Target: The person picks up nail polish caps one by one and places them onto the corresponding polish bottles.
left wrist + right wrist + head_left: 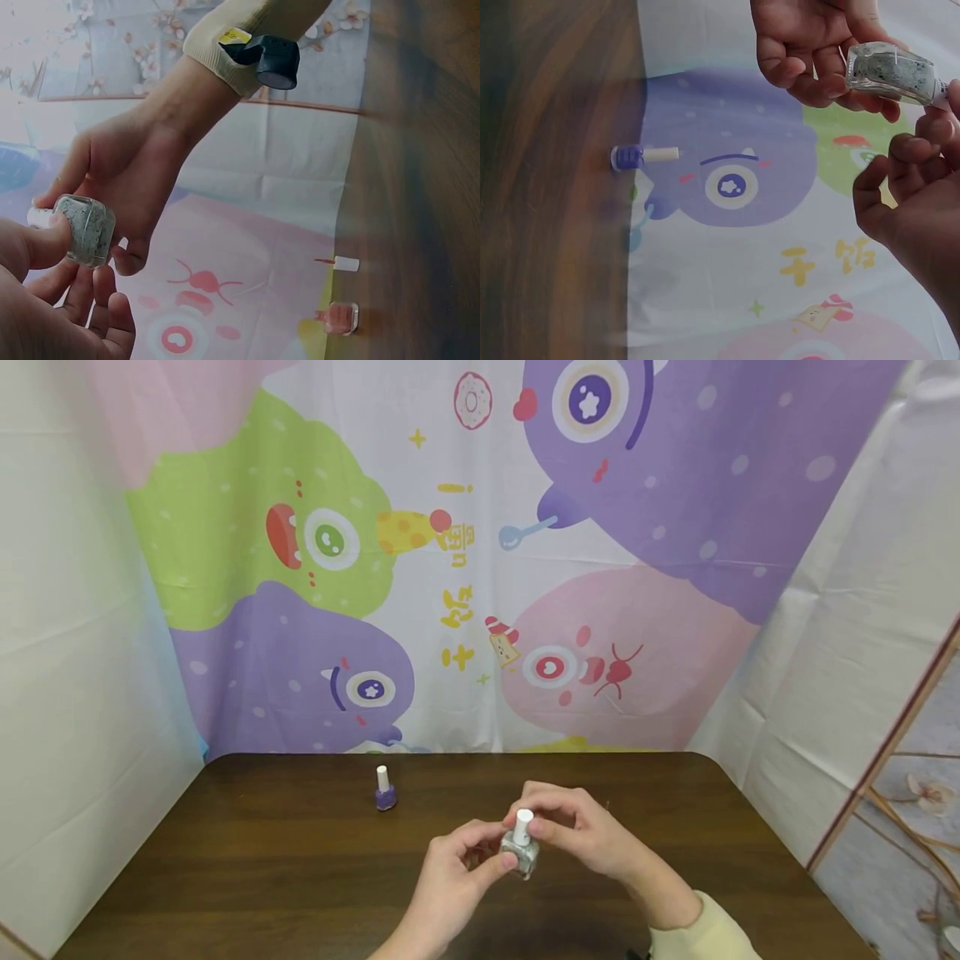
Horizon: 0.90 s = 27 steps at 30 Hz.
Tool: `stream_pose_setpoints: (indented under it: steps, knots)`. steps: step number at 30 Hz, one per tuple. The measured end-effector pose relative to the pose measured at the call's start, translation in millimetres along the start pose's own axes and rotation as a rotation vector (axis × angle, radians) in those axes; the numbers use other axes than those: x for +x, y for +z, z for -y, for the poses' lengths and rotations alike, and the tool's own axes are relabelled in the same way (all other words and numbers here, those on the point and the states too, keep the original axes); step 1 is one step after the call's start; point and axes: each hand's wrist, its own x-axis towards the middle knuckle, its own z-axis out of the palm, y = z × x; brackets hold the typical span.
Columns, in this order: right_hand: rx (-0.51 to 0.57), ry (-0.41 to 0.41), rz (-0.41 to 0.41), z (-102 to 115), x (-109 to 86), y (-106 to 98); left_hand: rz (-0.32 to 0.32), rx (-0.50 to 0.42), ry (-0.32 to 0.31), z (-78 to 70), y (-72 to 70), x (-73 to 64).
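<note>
Speckled bottle held above table

Grey-green polish is contained; the body is gripped by the left hand, the white cap pinched by the right hand. Two more are shown: purple bottle, capped; pink bottle, uncapped.

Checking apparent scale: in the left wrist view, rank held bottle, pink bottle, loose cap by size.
1. Held bottle
2. Pink bottle
3. Loose cap
Apparent size only: the held bottle looks nearer the camera, which likely enlarges it.
</note>
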Motion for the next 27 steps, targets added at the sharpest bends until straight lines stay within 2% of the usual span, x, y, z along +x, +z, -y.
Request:
stream_pose_setpoints:
  steps: [6, 11, 16, 27]
  knots:
    - [-0.094, -0.008, -0.071, -1.6, -1.2, 0.8, 0.005, 0.009, -0.028, -1.2, 0.4, -0.4]
    - [-0.166, -0.035, -0.144, -2.4, -0.6, 2.2, -0.018, 0.012, -0.028, -2.6, 0.9, 0.1]
    - [-0.174, -0.058, -0.206, -3.3, -0.2, 3.8, -0.027, -0.001, -0.029, -2.9, 1.2, 0.8]
    - [-0.238, -0.03, -0.304, -3.6, -0.6, 9.6, -0.063, 0.015, -0.042, -4.1, 3.2, 2.1]
